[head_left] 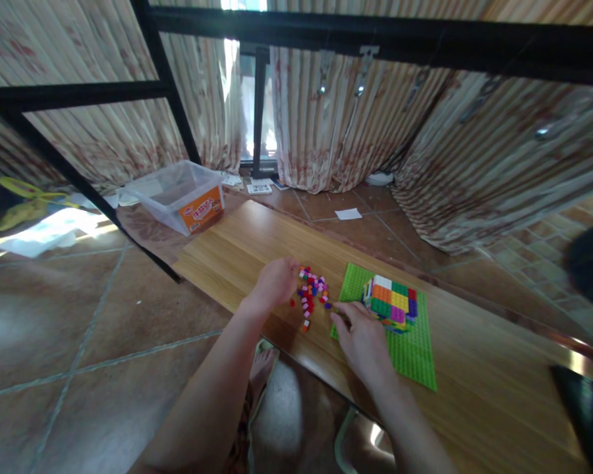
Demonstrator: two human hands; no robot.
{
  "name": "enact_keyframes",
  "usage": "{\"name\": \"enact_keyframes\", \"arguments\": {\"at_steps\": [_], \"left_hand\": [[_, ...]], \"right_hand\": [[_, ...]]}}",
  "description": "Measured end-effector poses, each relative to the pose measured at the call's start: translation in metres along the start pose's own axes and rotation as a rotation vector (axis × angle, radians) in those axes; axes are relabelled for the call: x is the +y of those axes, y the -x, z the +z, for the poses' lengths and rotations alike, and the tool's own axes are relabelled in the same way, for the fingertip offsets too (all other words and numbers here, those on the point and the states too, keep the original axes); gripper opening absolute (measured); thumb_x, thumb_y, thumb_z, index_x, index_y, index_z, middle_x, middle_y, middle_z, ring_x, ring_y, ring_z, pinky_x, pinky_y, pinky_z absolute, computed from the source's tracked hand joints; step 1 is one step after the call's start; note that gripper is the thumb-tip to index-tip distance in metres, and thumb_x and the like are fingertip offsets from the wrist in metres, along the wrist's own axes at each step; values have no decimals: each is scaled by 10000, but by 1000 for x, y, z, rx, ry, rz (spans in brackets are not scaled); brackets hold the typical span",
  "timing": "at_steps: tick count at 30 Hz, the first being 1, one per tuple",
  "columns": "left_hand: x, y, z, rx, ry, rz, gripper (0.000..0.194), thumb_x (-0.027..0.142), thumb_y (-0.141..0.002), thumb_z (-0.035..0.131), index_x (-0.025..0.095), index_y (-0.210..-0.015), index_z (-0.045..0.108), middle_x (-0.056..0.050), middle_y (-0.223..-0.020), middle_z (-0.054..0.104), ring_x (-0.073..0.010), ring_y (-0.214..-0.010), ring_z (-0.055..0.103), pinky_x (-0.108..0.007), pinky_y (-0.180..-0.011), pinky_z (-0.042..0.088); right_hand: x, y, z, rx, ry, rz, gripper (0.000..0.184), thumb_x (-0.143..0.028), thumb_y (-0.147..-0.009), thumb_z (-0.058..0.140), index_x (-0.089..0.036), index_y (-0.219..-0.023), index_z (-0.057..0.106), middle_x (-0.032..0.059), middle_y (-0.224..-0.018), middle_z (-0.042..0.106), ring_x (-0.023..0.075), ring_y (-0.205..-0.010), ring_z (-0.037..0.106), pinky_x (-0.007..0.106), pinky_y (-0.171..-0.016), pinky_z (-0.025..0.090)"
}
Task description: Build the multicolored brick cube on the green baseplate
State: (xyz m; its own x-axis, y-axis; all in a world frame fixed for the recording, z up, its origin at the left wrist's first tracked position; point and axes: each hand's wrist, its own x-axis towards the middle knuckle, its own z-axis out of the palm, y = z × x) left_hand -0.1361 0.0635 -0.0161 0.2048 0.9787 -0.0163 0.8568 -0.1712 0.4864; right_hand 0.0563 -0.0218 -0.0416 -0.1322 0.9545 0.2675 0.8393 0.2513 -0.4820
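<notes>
A small pile of loose toy bricks, mostly red, pink and purple, lies on a wooden table. At its left edge is my left hand, fingers curled together; whatever they may hold is hidden. A green baseplate lies to the right of the pile. On it stands a blocky build of multicoloured toy bricks, with white, orange, green, yellow, red and purple on top. My right hand rests over the plate's left part, beside the build. Its thumb and fingers are apart, pointing at the pile, with nothing visible between them.
The narrow wooden table runs diagonally. Beyond its far left end, a clear plastic bin with an orange label sits on the floor. A black metal frame crosses above. A dark flat object lies at the right end.
</notes>
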Motion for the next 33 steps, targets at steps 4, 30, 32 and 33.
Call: {"name": "enact_keyframes", "arguments": {"at_steps": [4, 30, 32, 33], "left_hand": [[-3, -13, 9, 126, 29, 35, 366, 67, -826, 426, 135, -1095, 664, -114, -1083, 669, -199, -1022, 609, -320, -946, 448], [26, -10, 25, -169, 190, 589, 465, 310, -987, 251, 165, -736, 615, -45, -781, 644, -151, -827, 570, -288, -896, 421], [25, -8, 23, -213, 226, 545, 489, 325, -989, 229, 160, -779, 639, -44, -797, 650, -148, -818, 573, -274, -856, 432], [23, -8, 22, -235, 268, 512, 496, 338, -990, 221, 160, -825, 654, -39, -819, 658, -144, -821, 579, -266, -839, 438]], "right_hand": [[-3, -5, 9, 12, 75, 18, 202, -214, -908, 491, -169, -966, 679, 80, -901, 644, 207, -793, 626, 330, -749, 479], [-4, -16, 12, -48, 11, 11, 196, -154, -891, 502, -193, -986, 668, 84, -1004, 639, 218, -941, 618, 328, -857, 481], [-2, -15, 12, -52, 0, -1, 193, -162, -895, 498, -180, -961, 677, 92, -1018, 637, 221, -939, 620, 337, -856, 482], [0, -15, 12, -54, -3, -8, 192, -166, -896, 495, -175, -944, 681, 95, -1020, 637, 223, -933, 621, 342, -852, 484]]}}
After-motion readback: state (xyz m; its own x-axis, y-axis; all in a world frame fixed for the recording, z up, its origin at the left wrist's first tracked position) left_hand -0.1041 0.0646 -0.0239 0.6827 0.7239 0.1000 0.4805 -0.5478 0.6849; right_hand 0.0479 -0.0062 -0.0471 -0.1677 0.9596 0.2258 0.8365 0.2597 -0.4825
